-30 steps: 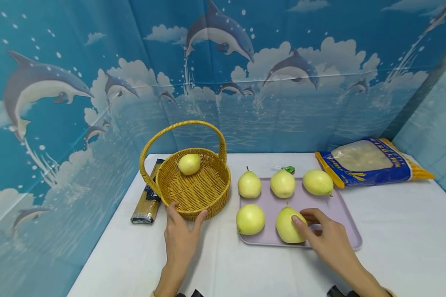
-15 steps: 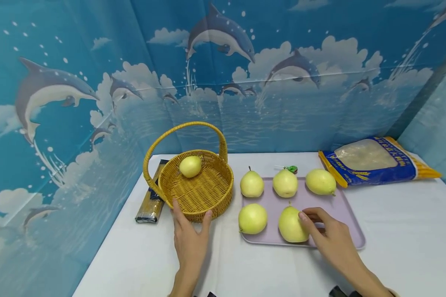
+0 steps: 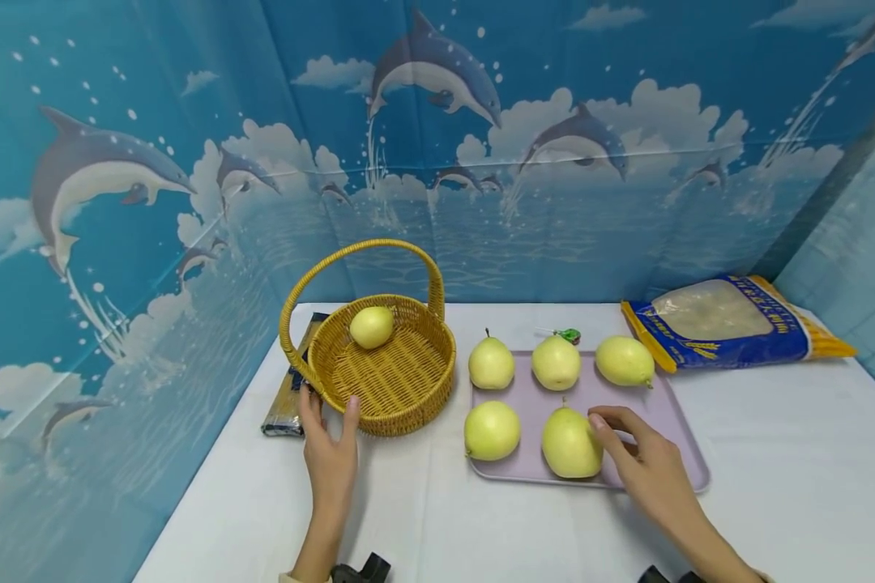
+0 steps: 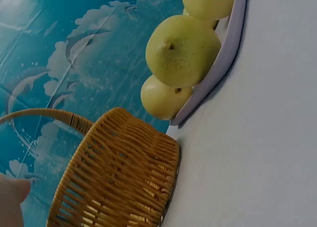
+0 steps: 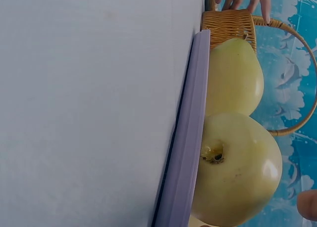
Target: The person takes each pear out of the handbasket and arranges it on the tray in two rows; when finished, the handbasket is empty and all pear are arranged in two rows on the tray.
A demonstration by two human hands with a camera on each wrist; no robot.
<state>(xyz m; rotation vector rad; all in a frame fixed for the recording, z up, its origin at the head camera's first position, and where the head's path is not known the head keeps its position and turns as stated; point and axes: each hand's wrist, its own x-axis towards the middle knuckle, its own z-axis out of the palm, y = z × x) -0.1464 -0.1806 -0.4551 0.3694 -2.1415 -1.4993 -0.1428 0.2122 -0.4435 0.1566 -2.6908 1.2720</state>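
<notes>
In the head view my left hand is at the front left of a round wicker basket, thumb and fingers spread. The left wrist view shows the thumb apart from the basket wall. One yellow-green pear lies inside, against the back wall. My right hand is at the right side of the front middle pear, fingers loosely bent. In the right wrist view its thumb stands clear of the pears. Several more pears sit on a lilac tray.
A dark-ended packet lies left of the basket, partly under my left fingers. Behind the tray lies a green-wrapped lollipop. A blue and yellow bag is at the back right. A dolphin-print curtain hangs behind the white table.
My left hand has moved left along the basket's front, its thumb coming away from the rim. My right thumb has drawn slightly back from the pear's face. The pears stay in place.
</notes>
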